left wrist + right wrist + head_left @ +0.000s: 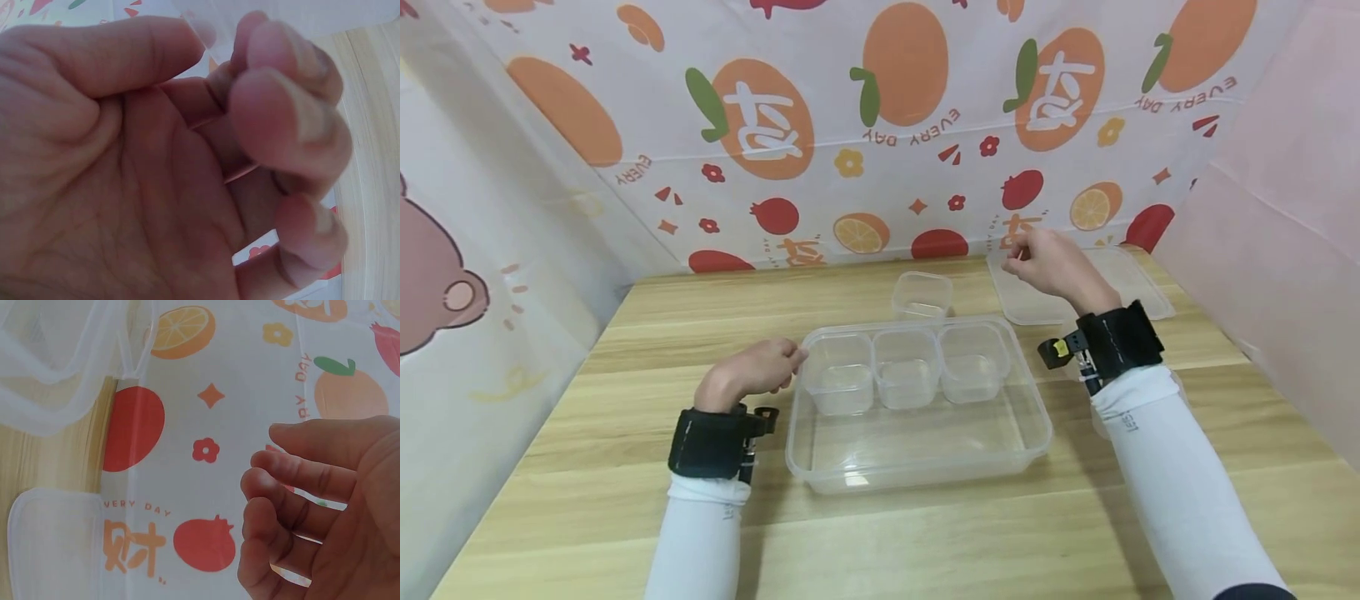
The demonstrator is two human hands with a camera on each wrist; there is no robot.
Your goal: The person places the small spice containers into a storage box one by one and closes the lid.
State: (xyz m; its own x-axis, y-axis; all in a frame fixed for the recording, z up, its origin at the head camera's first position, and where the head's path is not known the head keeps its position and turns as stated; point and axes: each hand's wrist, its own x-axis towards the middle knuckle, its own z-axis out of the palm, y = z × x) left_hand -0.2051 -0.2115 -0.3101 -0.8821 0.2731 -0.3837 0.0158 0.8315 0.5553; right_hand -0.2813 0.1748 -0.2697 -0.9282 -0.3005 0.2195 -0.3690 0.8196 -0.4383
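A large clear plastic box (pixel 917 467) sits on the wooden table. Three small clear containers (pixel 906 371) stand in a row along its far side. My left hand (pixel 752 371) is at the box's far left corner, fingertips right at the rim. In the left wrist view, the fingers (pixel 290 125) are loosely bent, with a gap to the thumb and nothing in the palm. My right hand (pixel 1048 262) is raised over a flat clear lid (pixel 1030 304) at the back right. Its fingers (pixel 259 519) are loosely bent and hold nothing.
Another small clear container (pixel 922 292) stands just behind the large box. More clear plastic shows partly under the right forearm, mostly hidden. A fruit-print cloth (pixel 850 192) hangs at the table's back edge, with pale cloth on both sides.
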